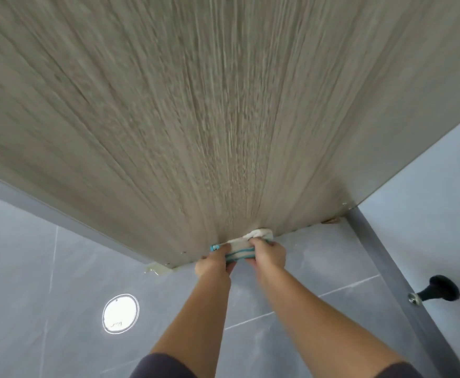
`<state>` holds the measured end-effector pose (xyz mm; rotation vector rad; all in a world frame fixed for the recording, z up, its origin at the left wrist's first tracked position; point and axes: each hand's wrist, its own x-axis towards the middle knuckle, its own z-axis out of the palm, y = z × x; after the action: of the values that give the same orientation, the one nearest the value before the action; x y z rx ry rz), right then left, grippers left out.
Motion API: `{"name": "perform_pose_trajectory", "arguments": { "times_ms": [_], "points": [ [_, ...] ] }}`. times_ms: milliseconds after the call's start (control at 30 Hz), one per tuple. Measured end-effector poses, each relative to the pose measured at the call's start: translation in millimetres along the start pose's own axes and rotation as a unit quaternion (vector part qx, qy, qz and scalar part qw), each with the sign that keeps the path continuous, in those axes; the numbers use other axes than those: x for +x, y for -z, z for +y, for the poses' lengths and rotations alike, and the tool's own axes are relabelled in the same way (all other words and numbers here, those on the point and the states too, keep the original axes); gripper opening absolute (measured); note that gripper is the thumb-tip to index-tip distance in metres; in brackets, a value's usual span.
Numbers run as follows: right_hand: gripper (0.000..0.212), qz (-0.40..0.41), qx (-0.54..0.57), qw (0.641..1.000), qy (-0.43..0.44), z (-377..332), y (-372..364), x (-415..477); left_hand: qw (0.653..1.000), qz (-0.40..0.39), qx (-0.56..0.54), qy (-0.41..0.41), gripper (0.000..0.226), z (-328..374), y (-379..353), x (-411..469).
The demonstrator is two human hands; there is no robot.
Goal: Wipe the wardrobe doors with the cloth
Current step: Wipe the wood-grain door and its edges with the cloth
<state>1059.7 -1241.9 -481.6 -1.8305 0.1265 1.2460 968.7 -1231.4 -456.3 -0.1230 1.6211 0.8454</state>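
Observation:
A pale grey wood-grain wardrobe panel [223,110] fills the upper part of the head view, reaching down to the floor. A white cloth with teal stripes [246,245] is bunched against the panel's bottom edge. My left hand [213,261] grips the cloth's left end. My right hand [268,253] grips its right part, fingers curled over the fabric. Both forearms stretch down from the lower edge of the frame.
Light grey floor tiles [318,271] lie below the panel. A round bright floor drain cover [120,313] sits at the lower left. A grey baseboard [381,257] runs along the right wall, with a black door stopper [438,290] near it.

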Motion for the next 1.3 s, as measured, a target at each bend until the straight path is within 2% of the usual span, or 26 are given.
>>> {"name": "perform_pose_trajectory", "arguments": {
  "times_ms": [67, 267, 333, 600, 700, 767, 867, 933, 1067, 1233, 1300],
  "points": [
    [0.015, -0.009, 0.054, 0.998, 0.027, -7, 5, -14, 1.000, -0.002, -0.017, -0.025, 0.026, -2, -2, -16],
    [0.020, -0.053, 0.127, 0.983, 0.122, -58, 20, -75, 0.987, -0.026, -0.068, -0.144, 0.030, 8, -10, -82],
    [0.014, -0.057, 0.134, 0.975, 0.170, -76, 27, -101, 0.977, -0.039, -0.063, -0.201, 0.030, 18, -12, -110],
    [0.016, -0.100, 0.178, 0.910, 0.361, -158, 44, -207, 0.885, -0.135, -0.081, -0.438, 0.029, 75, -9, -226],
    [0.019, -0.117, 0.184, 0.886, 0.410, -184, 47, -235, 0.853, -0.161, -0.084, -0.489, 0.028, 95, -9, -256],
    [0.020, -0.108, 0.163, 0.888, 0.417, -190, 47, -242, 0.846, -0.160, -0.072, -0.504, 0.028, 98, -7, -263],
    [0.017, -0.072, 0.121, 0.902, 0.407, -183, 49, -231, 0.850, -0.141, -0.037, -0.506, 0.025, 90, -7, -253],
    [0.015, -0.055, 0.106, 0.914, 0.387, -171, 49, -213, 0.868, -0.120, -0.013, -0.481, 0.024, 76, -8, -236],
    [0.014, -0.010, 0.064, 0.937, 0.343, -138, 51, -157, 0.917, -0.091, 0.007, -0.389, 0.025, 39, -18, -186],
    [0.010, 0.010, 0.024, 0.978, 0.207, -90, 52, -65, 0.965, -0.038, 0.020, -0.260, 0.026, -7, -38, -112],
    [0.014, 0.013, 0.017, 0.987, 0.162, -78, 53, -35, 0.980, -0.026, 0.025, -0.197, 0.028, -19, -46, -88]
  ]
}}
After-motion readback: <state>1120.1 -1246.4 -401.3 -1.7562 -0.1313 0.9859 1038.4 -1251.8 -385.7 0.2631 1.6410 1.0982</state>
